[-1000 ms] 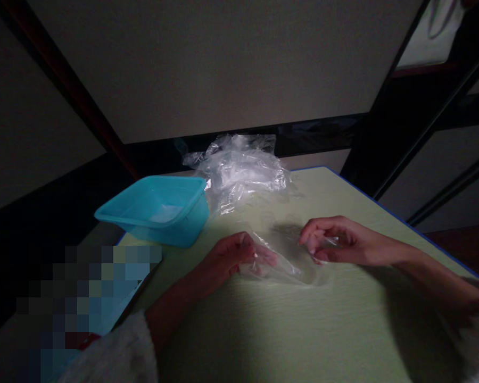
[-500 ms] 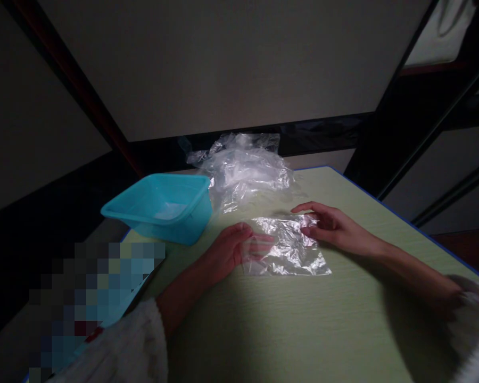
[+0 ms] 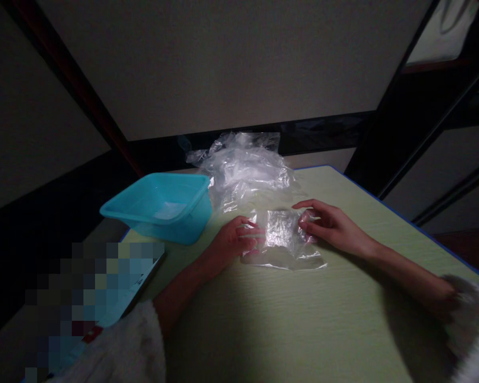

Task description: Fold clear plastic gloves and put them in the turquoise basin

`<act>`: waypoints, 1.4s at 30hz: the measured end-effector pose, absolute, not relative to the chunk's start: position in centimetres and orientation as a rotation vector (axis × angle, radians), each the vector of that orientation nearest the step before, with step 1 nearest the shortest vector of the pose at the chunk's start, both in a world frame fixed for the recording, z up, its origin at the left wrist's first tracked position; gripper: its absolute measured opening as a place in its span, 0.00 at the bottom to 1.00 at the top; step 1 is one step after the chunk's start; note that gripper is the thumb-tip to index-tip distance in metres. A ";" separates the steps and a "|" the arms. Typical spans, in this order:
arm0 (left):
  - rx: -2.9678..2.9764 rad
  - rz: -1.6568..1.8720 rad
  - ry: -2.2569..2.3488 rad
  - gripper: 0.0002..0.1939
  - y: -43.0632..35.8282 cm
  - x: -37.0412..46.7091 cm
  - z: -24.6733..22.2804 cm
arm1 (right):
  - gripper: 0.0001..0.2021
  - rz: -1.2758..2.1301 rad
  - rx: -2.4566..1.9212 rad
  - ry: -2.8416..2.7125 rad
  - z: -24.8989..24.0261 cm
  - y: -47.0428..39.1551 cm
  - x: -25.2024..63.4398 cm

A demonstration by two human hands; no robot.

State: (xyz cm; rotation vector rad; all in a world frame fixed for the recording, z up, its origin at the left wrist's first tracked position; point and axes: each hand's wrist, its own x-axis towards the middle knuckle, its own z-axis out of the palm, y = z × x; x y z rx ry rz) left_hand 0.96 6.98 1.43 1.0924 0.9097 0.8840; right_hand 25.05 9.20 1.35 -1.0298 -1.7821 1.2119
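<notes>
A clear, crinkled plastic bag (image 3: pixel 280 234) is stretched between my two hands, just over the table. My left hand (image 3: pixel 232 240) grips its left side, and the fingers show through the film. On the right side, my right hand (image 3: pixel 333 227) pinches the bag between thumb and fingers, with the index finger reaching above the top edge. Light glares off the middle of the film, and its lower edge hangs loose toward me.
Behind my hands lies a heap of clear plastic bags (image 3: pixel 251 170). A turquoise plastic basin (image 3: pixel 195 218) with something whitish inside stands at the left. A light blue flat item (image 3: pixel 123 298), partly pixelated, lies near my left sleeve. The pale green table (image 3: pixel 295 324) has a blue edge.
The bag's left and right parts have bunched in toward my fingers, leaving a flatter shiny patch in the middle. My left hand has shifted slightly; my right hand has barely moved.
</notes>
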 end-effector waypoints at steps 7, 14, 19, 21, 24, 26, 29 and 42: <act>1.186 0.972 0.962 0.22 7.2 1.1 1.0 | 0.18 1.128 -1.037 -1.775 1.3 9.3 24.8; 1.254 0.968 1.035 0.33 6.8 0.9 1.0 | 0.18 1.061 -1.073 -1.751 1.0 9.5 24.6; 1.337 1.021 1.099 0.35 6.4 0.9 1.0 | 0.18 0.992 -1.097 -1.706 0.6 9.8 24.7; 1.351 1.049 1.115 0.34 6.4 0.9 0.9 | 0.18 0.990 -1.097 -1.690 0.5 9.9 24.6; 1.390 1.067 1.135 0.33 6.4 1.0 0.6 | 0.18 1.007 -1.083 -1.699 0.6 9.8 24.6; 1.469 1.076 1.183 0.31 6.2 1.1 0.6 | 0.18 1.003 -1.080 -1.732 0.7 9.8 24.5; 1.568 1.109 1.320 0.29 5.8 1.0 0.7 | 0.19 0.954 -1.081 -1.801 0.7 9.9 24.6; 1.589 0.876 1.542 0.16 4.3 0.1 2.0 | 0.21 0.862 -1.162 -1.858 0.8 9.6 24.6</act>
